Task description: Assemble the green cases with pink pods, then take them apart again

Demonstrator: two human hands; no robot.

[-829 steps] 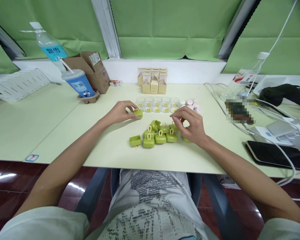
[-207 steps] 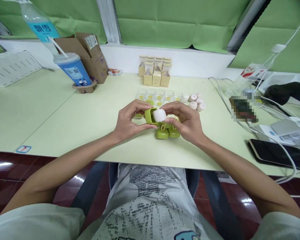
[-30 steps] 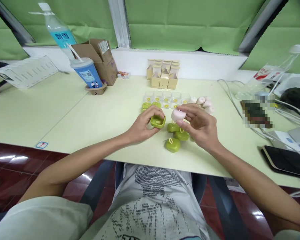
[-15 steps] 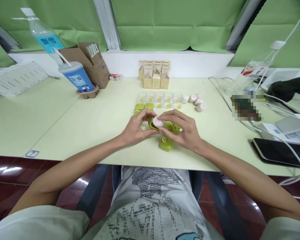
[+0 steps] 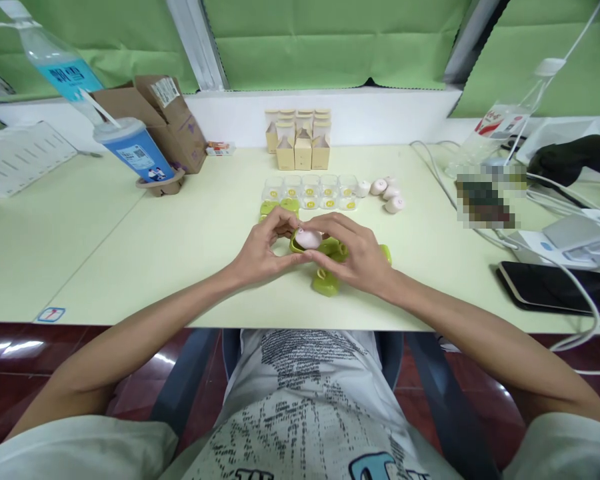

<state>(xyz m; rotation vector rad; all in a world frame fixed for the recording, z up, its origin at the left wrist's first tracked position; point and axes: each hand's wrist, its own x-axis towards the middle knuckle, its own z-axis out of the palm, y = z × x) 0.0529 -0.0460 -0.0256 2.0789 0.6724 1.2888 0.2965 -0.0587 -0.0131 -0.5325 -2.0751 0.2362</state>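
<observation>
My left hand (image 5: 267, 247) grips a small green case (image 5: 294, 244) whose opening faces right. With its fingers and thumb, my right hand (image 5: 353, 253) holds a pale pink rounded piece (image 5: 309, 239) at that opening, tilted and partly inside. Below my right hand lies a green lid-like piece (image 5: 326, 283) with a small loop; more green pieces (image 5: 334, 248) are partly hidden behind the fingers. Beyond my left hand sit several green cases (image 5: 280, 205). Clear cups with yellow stickers (image 5: 310, 187) stand in two rows, with several pale pink pieces (image 5: 393, 204) to their right.
Small cardboard boxes (image 5: 303, 150) stand against the wall. At left are a blue drink cup (image 5: 135, 153), a brown carton (image 5: 180, 127) and a tilted bottle (image 5: 60, 67). A black phone (image 5: 555, 287), white cables and another bottle (image 5: 495, 133) occupy the right side.
The pink piece has tipped and sits deeper in the green case. Both hands have drawn slightly closer together. The whole view has shifted a little.
</observation>
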